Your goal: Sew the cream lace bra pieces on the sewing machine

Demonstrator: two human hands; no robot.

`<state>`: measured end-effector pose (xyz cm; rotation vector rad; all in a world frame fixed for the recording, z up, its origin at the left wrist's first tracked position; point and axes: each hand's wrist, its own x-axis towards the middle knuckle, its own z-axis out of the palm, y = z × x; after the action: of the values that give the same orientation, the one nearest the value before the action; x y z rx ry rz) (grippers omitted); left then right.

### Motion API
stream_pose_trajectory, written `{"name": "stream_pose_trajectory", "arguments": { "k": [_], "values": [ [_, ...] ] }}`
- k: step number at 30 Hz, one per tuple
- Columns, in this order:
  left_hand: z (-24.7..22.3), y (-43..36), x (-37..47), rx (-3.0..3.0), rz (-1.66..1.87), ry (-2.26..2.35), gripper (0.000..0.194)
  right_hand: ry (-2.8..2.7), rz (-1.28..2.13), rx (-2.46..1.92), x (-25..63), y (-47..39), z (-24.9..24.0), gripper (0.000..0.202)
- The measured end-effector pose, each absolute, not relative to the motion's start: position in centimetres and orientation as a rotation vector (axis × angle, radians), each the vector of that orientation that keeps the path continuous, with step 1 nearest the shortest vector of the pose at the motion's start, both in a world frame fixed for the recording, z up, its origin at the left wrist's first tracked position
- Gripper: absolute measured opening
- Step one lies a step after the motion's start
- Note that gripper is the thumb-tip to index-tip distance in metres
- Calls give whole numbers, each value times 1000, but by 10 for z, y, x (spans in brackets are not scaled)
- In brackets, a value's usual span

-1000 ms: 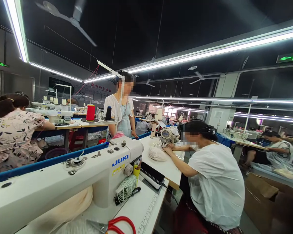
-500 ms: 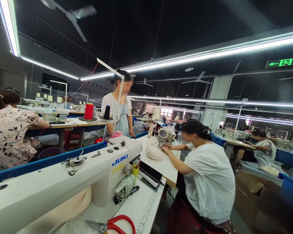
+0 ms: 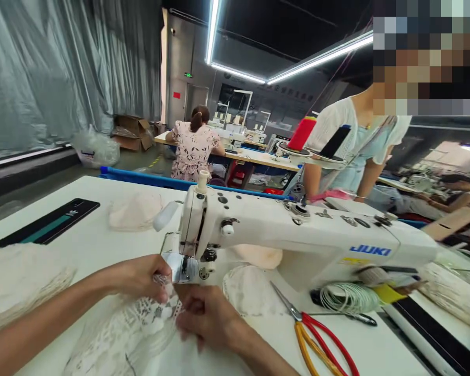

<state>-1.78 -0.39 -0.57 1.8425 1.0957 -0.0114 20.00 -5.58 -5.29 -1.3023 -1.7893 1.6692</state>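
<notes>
Both hands are at the needle end of a white sewing machine (image 3: 313, 237). My left hand (image 3: 141, 277) pinches the upper edge of a piece of white lace fabric (image 3: 121, 334), just in front of the presser foot (image 3: 186, 266). Close by on the right, my right hand (image 3: 211, 316) has its fingers curled on the lace's right edge, slightly blurred. The lace spreads down over the white table toward me. Beside the right hand lies a round cream lace piece (image 3: 245, 290), and right of that a pair of scissors (image 3: 297, 316) with red and orange handles.
A lace stack (image 3: 19, 277) and a black flat case (image 3: 50, 224) lie on the left; a cream piece (image 3: 135, 211) sits behind the needle. Coiled cord (image 3: 348, 297) hangs by the machine. A person (image 3: 352, 141) stands behind it; another (image 3: 198, 141) sits farther back.
The view has swung left and down from the room to the sewing machine's needle end. Both my hands and the lace, unseen before, are now in view.
</notes>
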Motion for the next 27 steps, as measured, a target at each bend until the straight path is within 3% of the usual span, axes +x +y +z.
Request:
{"name": "stream_pose_trajectory", "arguments": {
  "k": [3,7,10,13,15,20,27],
  "values": [
    [-5,4,-12,1806,12,1081,20,-1903,1492,-1397,205,-61,-34,12],
    [-4,11,-7,1826,3,1088,21,-2171,805,-1509,212,-66,-14,7],
    [-5,11,-8,1831,-13,1116,22,-2207,578,-1403,212,-66,-19,9],
    [-5,9,-6,1829,-6,1136,21,-2196,502,-1246,204,-66,-39,39],
    [-5,7,-2,1830,3,1124,20,-2163,452,-1228,196,-65,-52,48],
    [-6,3,6,1856,48,1047,17,-2091,501,-1282,191,-63,-48,16],
    [-13,2,11,1879,56,993,20,-2365,569,-1518,271,-143,28,28]
  ]
}}
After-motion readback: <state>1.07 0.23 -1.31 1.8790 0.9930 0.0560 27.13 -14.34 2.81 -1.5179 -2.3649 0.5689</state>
